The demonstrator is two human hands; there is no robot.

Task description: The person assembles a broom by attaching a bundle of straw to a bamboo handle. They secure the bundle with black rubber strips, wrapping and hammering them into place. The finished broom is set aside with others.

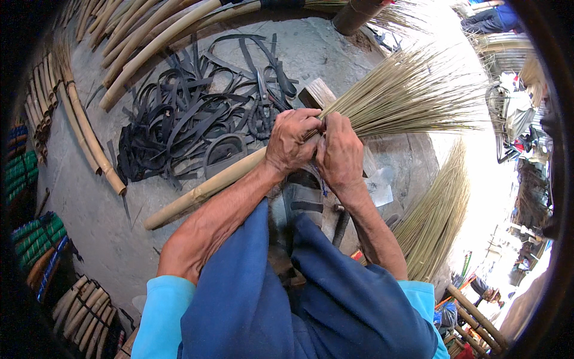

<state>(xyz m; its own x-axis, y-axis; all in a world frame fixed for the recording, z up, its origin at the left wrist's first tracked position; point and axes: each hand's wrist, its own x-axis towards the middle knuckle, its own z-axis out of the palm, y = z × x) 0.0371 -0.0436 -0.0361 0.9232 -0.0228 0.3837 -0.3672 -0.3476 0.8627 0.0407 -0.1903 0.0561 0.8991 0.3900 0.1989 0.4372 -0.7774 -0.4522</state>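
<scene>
Head view, and both hands are right at the centre: the left hand point(291, 145) is clenched tight around the neck of the broom head point(412, 93), exactly where the straw bundle meets the bamboo handle point(203, 190), while the right hand point(339, 154) sits touching it at three o'clock, fingers curled closed over the same binding point. The straw fans out toward two o'clock, pale and stiff, and the handle runs off toward eight o'clock across the concrete floor point(95, 221). Just behind the hands, at eleven o'clock, lies a tangled heap of black straps point(185, 113), scissors resting on it. More bamboo poles point(149, 42) are stacked along the top at eleven to twelve. A second straw bundle point(439, 215) leans at four o'clock. Bound stick bundles point(84, 311) sit at seven o'clock.
</scene>
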